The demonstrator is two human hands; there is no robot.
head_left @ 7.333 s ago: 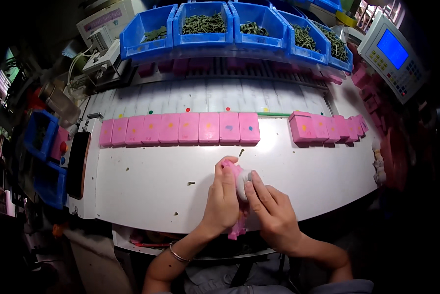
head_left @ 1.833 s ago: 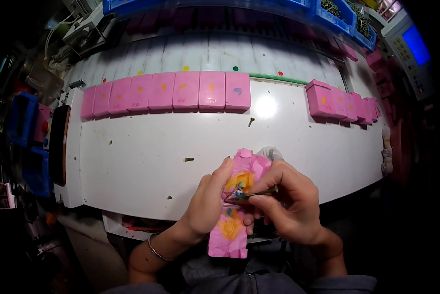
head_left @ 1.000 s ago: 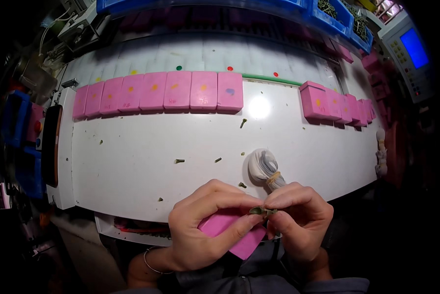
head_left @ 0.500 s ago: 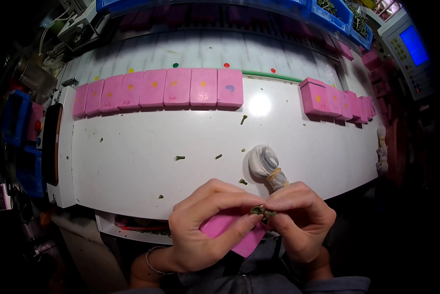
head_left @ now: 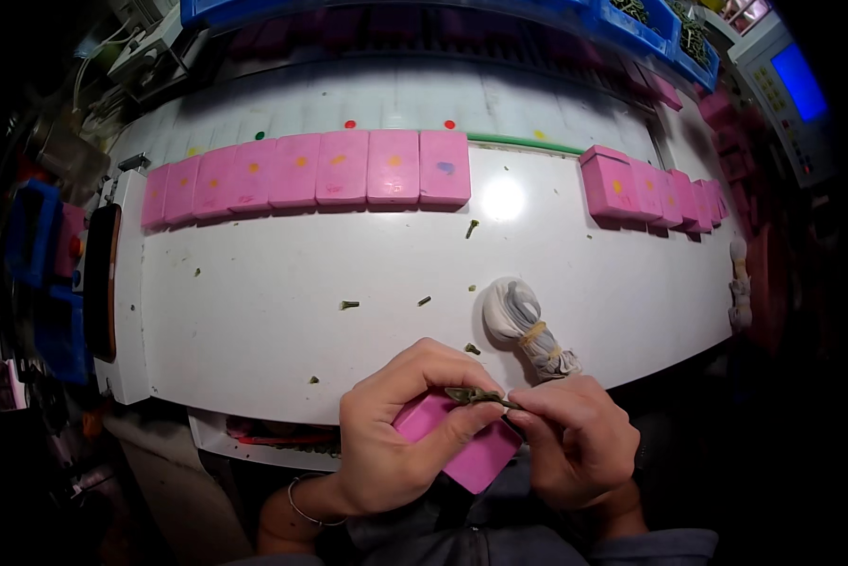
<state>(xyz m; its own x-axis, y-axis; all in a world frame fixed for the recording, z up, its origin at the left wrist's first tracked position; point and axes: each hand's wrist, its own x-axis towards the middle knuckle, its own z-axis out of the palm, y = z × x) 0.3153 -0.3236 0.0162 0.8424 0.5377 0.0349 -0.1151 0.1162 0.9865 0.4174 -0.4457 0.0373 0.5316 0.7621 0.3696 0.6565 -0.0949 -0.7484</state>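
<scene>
Close to my body, my left hand [head_left: 391,439] is closed, its thumb and forefinger pinching a dried greenish plant sprig [head_left: 469,396]. A smooth pink block [head_left: 485,460] sits in the same hand, under the sprig and partly covered by the thumb. My right hand [head_left: 584,448] pinches the sprig's thin stem end with thumb and fingertips. Just beyond the right hand lies a bundle of grey-white cloth [head_left: 513,311] tied with a tan band. Small cut stem bits, such as one stub [head_left: 350,305], are scattered on the white tabletop [head_left: 254,330].
Pink blocks [head_left: 393,168] stand in a row at the back, with more pink blocks [head_left: 612,184] at right. Behind them runs a pale belt [head_left: 386,99] with coloured dots. Blue bins [head_left: 646,33] and a blue-screened device [head_left: 799,85] are far right. An open drawer [head_left: 282,451] juts out front left.
The sprig, earlier a bunched clump between my fingertips, now lies lengthwise across my left fingers. More of the pink block shows. The belt's coloured dots have shifted left.
</scene>
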